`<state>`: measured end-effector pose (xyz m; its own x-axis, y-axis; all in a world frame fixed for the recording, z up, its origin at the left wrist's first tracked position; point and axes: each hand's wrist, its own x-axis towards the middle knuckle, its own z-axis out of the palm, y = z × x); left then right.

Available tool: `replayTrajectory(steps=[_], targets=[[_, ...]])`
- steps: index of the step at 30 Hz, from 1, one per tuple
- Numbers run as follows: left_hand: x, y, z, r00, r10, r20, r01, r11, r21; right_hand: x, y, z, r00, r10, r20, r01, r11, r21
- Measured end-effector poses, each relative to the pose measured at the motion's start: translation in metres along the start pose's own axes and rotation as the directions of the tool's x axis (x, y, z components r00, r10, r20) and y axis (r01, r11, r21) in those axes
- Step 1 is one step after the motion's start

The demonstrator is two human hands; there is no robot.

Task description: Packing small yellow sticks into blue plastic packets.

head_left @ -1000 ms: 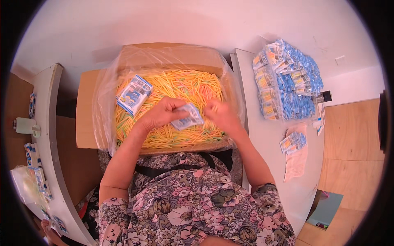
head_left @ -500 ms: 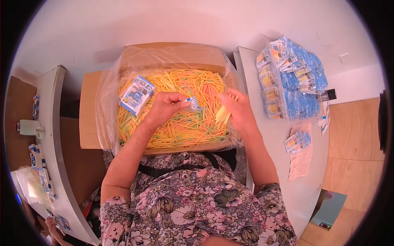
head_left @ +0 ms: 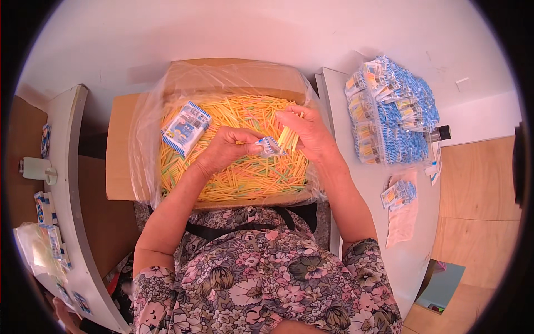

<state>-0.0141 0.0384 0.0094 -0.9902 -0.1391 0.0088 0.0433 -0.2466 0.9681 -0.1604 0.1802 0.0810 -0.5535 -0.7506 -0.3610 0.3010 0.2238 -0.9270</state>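
Note:
My left hand (head_left: 227, 150) pinches a small blue-and-white plastic bag (head_left: 271, 146) over the middle of the box. In my right hand (head_left: 312, 132) is a bunch of thin yellow sticks (head_left: 288, 140), their lower ends right at the bag's mouth. Whether any stick has entered the bag, I cannot tell. Below both hands, a cardboard box (head_left: 123, 150) with a clear plastic liner holds a heap of loose yellow, orange and green sticks (head_left: 245, 181). A stack of flat blue-and-white bags (head_left: 188, 128) lies on the heap, left of my left hand.
On the right-hand table (head_left: 359, 222), many filled bags (head_left: 397, 119) are piled high beside a black-capped bottle (head_left: 443, 132). Nearer, a filled bag (head_left: 399, 195) rests on a pink cloth (head_left: 401, 228). The left table (head_left: 69, 167) bears a pale mug (head_left: 38, 169); another person's hand (head_left: 65, 315) shows beyond it.
My right hand has moved left with the bunch of sticks, bringing it up against the bag. The bag in my left hand has shifted slightly to the right.

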Motion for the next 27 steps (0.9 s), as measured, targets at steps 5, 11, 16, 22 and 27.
replayTrajectory(steps=[5, 11, 16, 22, 27], targets=[[0.001, 0.003, 0.001, 1.000, -0.006, 0.011, 0.006, 1.000, -0.007, 0.005, 0.013, -0.005, 0.983, -0.168, -0.075, 0.146, 0.961, -0.236], [0.001, -0.003, -0.003, 0.999, -0.030, 0.020, 0.030, 1.000, -0.002, 0.002, 0.000, -0.001, 0.977, -0.181, -0.115, 0.144, 0.951, -0.274], [0.003, -0.003, -0.001, 1.000, -0.014, 0.010, 0.015, 1.000, -0.013, 0.002, 0.004, -0.006, 0.987, -0.104, -0.119, 0.088, 0.988, -0.129], [0.002, -0.003, -0.003, 0.999, -0.029, -0.012, 0.030, 0.999, 0.027, 0.005, 0.012, 0.007, 0.920, -0.362, -0.148, 0.227, 0.803, -0.552], [-0.001, 0.002, -0.003, 0.995, -0.079, -0.063, 0.080, 0.997, 0.021, -0.006, 0.003, 0.026, 0.824, -0.554, 0.123, 0.508, 0.625, -0.593]])
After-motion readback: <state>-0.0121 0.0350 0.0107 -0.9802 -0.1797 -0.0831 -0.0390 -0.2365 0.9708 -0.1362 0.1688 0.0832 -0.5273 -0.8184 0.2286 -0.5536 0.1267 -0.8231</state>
